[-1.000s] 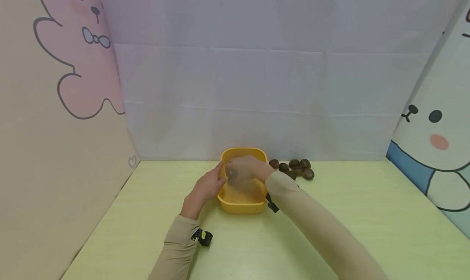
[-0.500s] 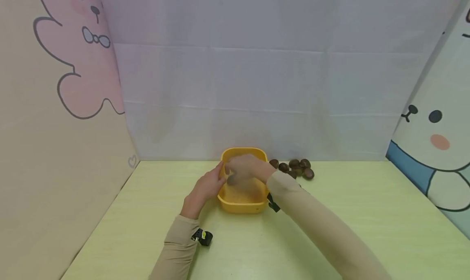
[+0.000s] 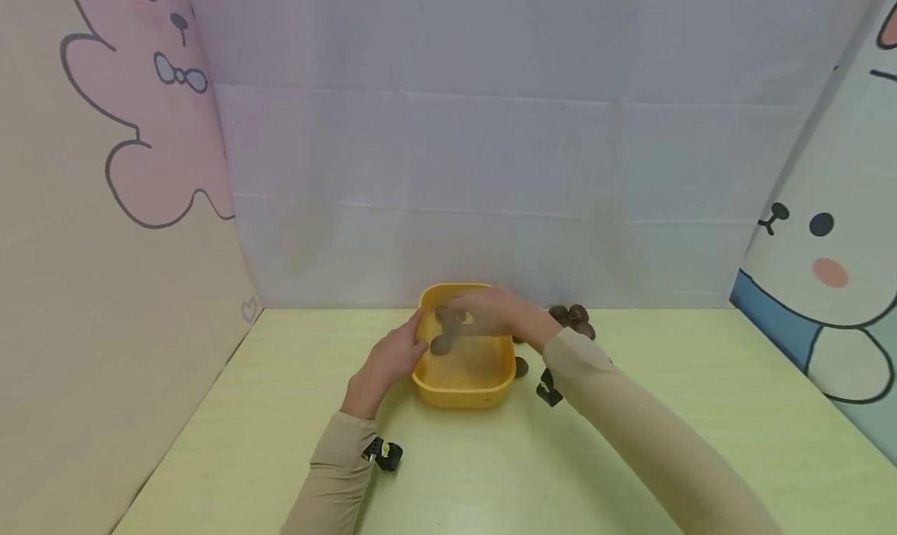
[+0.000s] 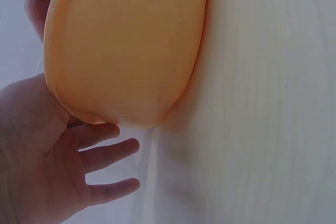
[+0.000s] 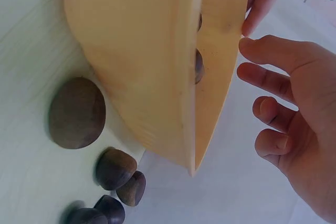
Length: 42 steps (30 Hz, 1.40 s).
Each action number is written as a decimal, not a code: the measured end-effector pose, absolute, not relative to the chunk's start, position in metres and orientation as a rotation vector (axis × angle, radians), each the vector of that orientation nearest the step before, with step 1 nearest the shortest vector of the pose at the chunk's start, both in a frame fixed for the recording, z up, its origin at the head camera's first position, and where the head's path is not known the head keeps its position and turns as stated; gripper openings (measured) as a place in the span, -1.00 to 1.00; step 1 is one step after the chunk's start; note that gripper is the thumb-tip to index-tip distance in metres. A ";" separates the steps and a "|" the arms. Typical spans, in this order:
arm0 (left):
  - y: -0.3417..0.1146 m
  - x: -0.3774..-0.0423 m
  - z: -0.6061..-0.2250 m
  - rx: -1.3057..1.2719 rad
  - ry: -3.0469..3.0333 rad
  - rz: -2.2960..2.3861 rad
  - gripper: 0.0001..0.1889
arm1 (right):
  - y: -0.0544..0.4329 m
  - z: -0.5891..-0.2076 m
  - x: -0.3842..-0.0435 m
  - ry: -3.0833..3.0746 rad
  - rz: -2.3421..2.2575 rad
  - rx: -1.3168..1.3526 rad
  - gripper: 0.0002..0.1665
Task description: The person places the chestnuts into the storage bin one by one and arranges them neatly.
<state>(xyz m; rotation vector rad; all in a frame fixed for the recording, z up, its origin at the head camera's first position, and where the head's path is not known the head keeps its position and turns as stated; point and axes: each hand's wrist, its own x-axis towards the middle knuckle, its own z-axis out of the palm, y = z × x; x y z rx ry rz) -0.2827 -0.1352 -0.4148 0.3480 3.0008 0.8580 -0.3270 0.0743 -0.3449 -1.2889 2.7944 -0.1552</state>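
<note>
A yellow plastic tub (image 3: 462, 399) stands on the table, with several dark brown, smooth, chestnut-like pieces (image 3: 441, 344) in its left part. My left hand (image 3: 391, 357) grips its left rim, thumb on the inner side, while the other fingers lie outside, as the left wrist view of the hand (image 4: 47, 156) shows. Over the tub's right rear is my right hand (image 3: 494, 311). In the right wrist view that hand (image 5: 299, 98) has loosely bent fingers with nothing between them, just off the rim. Two pieces (image 5: 199, 66) peek past the tub's edge there.
One brown piece (image 3: 521, 367) lies close by the tub's right side. A cluster of several more pieces (image 3: 578, 317) lies behind the right forearm, near the white back cloth (image 3: 434, 169). Printed cartoon side panels (image 3: 827, 286) border the table (image 3: 280, 410).
My right hand has moved right and up from deep inside the tub, and brown pieces now show in it. A piece beside the tub has come into view. The left hand keeps its hold.
</note>
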 end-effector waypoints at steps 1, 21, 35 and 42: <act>-0.135 -0.283 -0.415 0.346 2.999 0.860 -0.32 | 0.077 -0.345 -0.327 2.798 -0.165 -1.300 -0.82; -0.137 -0.284 -0.416 0.361 3.002 0.855 -0.32 | 0.126 -0.352 -0.310 2.865 -0.370 -1.261 -0.82; -0.137 -0.285 -0.416 0.343 2.992 0.849 -0.32 | 0.153 -0.358 -0.298 2.923 -0.462 -1.273 -0.81; -0.137 -0.284 -0.416 0.346 3.002 0.811 -0.32 | 0.164 -0.364 -0.291 2.935 -0.541 -1.224 -0.82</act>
